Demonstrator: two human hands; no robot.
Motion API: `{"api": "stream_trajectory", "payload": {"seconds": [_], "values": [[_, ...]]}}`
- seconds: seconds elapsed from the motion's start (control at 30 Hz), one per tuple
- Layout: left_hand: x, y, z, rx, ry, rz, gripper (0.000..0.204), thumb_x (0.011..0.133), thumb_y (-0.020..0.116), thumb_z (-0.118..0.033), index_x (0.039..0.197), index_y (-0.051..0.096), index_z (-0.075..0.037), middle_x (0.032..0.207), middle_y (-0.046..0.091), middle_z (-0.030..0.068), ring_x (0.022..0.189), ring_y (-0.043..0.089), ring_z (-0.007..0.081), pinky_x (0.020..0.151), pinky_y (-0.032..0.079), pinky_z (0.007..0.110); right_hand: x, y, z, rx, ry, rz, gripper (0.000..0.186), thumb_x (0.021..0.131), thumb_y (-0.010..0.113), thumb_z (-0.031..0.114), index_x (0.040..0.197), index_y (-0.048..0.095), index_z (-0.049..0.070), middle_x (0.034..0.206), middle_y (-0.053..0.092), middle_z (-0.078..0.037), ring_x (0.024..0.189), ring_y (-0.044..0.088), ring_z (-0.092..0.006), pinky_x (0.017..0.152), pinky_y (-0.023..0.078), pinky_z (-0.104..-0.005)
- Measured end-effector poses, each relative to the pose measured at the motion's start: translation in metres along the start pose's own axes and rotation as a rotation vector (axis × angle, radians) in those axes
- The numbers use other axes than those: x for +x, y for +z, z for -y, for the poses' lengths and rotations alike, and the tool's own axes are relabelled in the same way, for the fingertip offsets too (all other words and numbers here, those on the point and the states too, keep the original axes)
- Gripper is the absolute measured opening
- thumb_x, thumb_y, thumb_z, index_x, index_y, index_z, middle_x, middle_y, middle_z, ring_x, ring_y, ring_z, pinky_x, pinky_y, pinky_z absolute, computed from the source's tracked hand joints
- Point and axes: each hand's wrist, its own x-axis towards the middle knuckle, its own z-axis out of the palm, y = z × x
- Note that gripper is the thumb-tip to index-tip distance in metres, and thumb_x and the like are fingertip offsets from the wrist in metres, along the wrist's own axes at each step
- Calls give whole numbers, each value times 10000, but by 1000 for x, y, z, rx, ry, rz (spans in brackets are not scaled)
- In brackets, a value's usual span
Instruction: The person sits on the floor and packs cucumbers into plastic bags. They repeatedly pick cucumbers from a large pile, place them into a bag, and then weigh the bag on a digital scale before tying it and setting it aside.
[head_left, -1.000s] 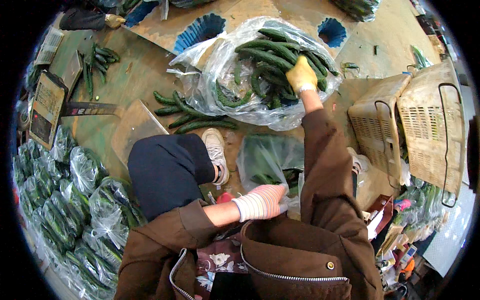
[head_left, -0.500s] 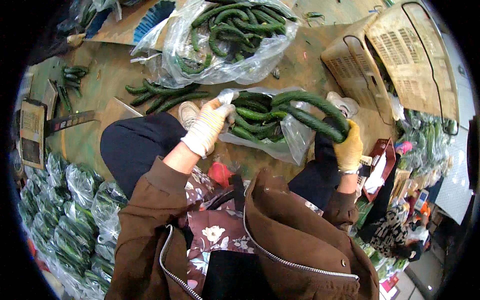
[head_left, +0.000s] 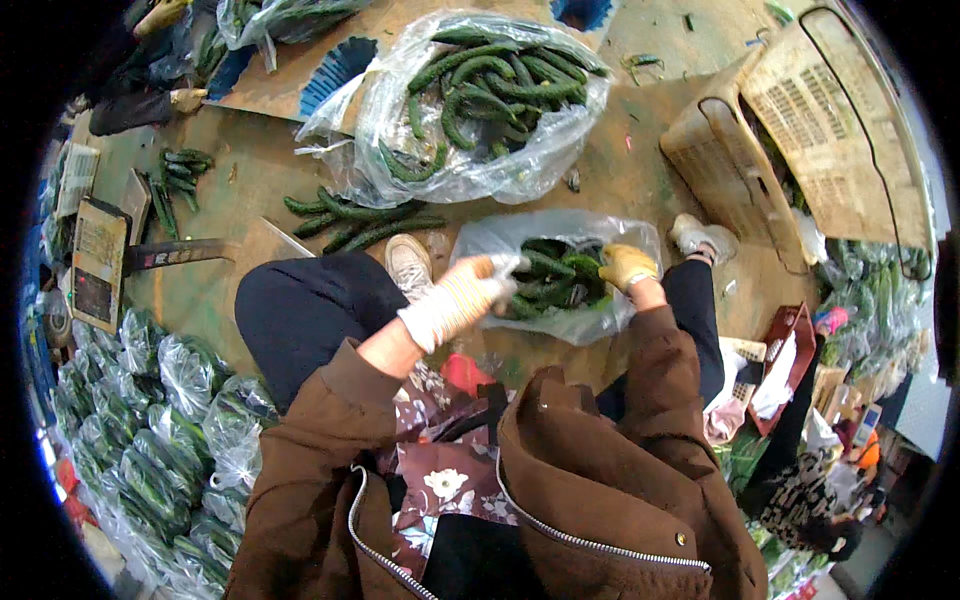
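Note:
A clear plastic bag lies on the floor between my feet, its mouth spread, with dark green cucumbers inside. My left hand, in a pale striped glove, pinches the bag's left rim; its fingertips are slightly blurred. On the opposite side, my right hand in a yellow glove has its fingers curled over the bag's right edge, close against the cucumbers. Whether a cucumber is also under those fingers is hidden. Beyond, a larger clear bag holds many curved cucumbers.
Loose cucumbers lie beyond my left shoe. A beige plastic crate stands at the far right. Filled cucumber bags are stacked on the left, near a scale. Another person's hand shows at the far left.
My right hand has moved left to the bag, and the two cucumbers it held are no longer raised in it. My left hand stays at the bag's rim. The whole view has shifted slightly.

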Motion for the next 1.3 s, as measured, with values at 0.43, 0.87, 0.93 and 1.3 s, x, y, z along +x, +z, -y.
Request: {"api": "stream_trajectory", "payload": {"seconds": [0.43, 0.87, 0.93, 1.3], "values": [[23, -6, 22, 126, 148, 83, 314, 834, 579, -105, 1134, 574, -12, 991, 625, 37, 919, 538, 99, 826, 438, 272, 207, -140, 123, -259, -127, -690, 602, 804, 516, 109, 1370, 372, 252, 1327, 496, -52, 1256, 417, -299, 1046, 243, -559], [14, -12, 23, -291, 190, -310, 190, 875, 544, -167, 1008, 632, -65, 724, 584, -20, 592, 479, 50, 522, 371, 190, -29, -155, 34, 1149, -302, -156, 507, 753, 631, 225, 1198, 572, -10, 1072, 620, -63, 919, 557, -113, 811, 441, -243], [16, -14, 22, -453, 206, -416, 178, 879, 544, -165, 990, 635, -60, 709, 574, -27, 576, 470, 49, 511, 362, 190, -74, -135, 20, 1178, -359, -46, 527, 719, 630, 188, 1204, 570, -8, 1086, 623, -76, 906, 571, -119, 817, 449, -249], [-5, 10, 6, -185, 28, -81, 279, 807, 581, -193, 1033, 625, -35, 768, 597, 7, 666, 506, 89, 576, 388, 204, -21, -8, 60, 438, -307, 295, 389, 787, 648, 384, 1106, 669, 163, 1013, 667, -91, 933, 614, -196, 833, 463, -300]]}}
